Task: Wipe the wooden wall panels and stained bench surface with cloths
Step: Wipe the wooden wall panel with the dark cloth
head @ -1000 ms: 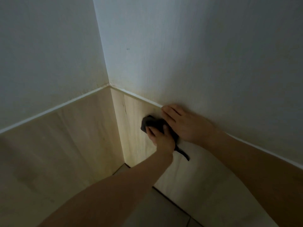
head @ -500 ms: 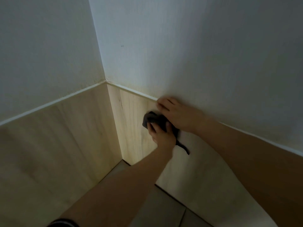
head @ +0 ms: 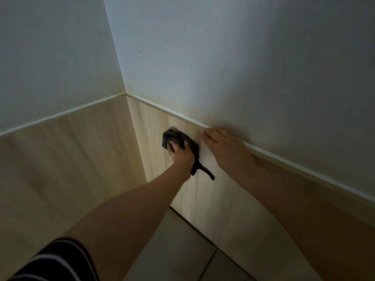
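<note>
A dark grey cloth [head: 175, 137] is bunched against the light wooden wall panel [head: 213, 197] on the right side of a corner. My left hand [head: 181, 157] grips the cloth and presses it to the panel, with one tail of the cloth hanging below my wrist. My right hand [head: 225, 147] lies flat on the same panel just under the white trim strip [head: 284, 159], fingers straight, apart from the cloth. A second wooden panel [head: 71, 159] covers the left wall of the corner.
White painted wall [head: 233, 57] rises above the trim on both sides. Pale floor tiles [head: 178, 250] show at the bottom between the panels. A striped black sleeve [head: 58, 260] is at the lower left edge.
My right hand has come off the cloth and shifted right along the trim. My left hand keeps the cloth near the same spot on the panel. The view has tilted a little.
</note>
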`<state>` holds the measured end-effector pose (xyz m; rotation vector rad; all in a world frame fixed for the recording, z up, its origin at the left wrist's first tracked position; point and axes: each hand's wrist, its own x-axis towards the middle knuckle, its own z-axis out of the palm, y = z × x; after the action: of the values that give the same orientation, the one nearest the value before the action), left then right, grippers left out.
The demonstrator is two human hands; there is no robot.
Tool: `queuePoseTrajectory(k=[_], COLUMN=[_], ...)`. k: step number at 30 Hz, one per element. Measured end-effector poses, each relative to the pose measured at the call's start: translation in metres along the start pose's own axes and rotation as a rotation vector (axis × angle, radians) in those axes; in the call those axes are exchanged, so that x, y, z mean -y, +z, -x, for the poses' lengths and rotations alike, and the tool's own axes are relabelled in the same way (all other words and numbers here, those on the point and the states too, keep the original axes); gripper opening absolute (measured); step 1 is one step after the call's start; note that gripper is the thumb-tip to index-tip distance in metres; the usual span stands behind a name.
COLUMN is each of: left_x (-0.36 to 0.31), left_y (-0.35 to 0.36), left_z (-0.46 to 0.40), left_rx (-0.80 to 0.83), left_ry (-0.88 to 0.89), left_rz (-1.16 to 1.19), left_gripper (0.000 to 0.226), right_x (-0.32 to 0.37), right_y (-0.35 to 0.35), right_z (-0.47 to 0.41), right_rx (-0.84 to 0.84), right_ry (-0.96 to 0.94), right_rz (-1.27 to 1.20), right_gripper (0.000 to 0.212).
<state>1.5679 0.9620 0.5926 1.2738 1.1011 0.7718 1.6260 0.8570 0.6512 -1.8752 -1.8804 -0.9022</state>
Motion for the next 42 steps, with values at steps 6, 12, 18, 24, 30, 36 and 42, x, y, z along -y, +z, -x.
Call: queuePoseTrajectory(k=[6,12,18,24,30,36,42], left_x=[0.027,0.031,0.041,0.050,0.052,0.062,0.046], left_y=[0.021,0.011,-0.016,-0.051,-0.087,-0.097,-0.092], left_z=[0.041,0.022,-0.039,-0.112,-0.180,-0.205,-0.194], left_rx=[0.103,0.040,0.010,-0.013,-0.048,-0.086,-0.088], left_ry=[0.176,0.113,0.253,0.201,0.138,0.111,0.032], left_rz=[0.138,0.327,0.113,0.115,0.009,0.061,0.064], left_gripper=[0.072,0.039,0.058,0.055,0.053,0.057,0.055], right_x=[0.002,0.021,0.035,0.049,0.058,0.059,0.057], right_y=[0.005,0.026,0.066,0.119,0.157,0.173,0.169], right_z=[0.004,0.042,0.029,-0.004,-0.017,-0.021,-0.018], right_rx=[0.132,0.145,0.117,0.147,0.178,0.131,0.137], right_ry=[0.026,0.001,0.033,0.025,-0.016,-0.066,-0.073], right_rz=[0.121,0.238,0.295,0.316,0.362,0.370,0.363], right_gripper=[0.030,0.048,0.045,0.041,0.048,0.046,0.045])
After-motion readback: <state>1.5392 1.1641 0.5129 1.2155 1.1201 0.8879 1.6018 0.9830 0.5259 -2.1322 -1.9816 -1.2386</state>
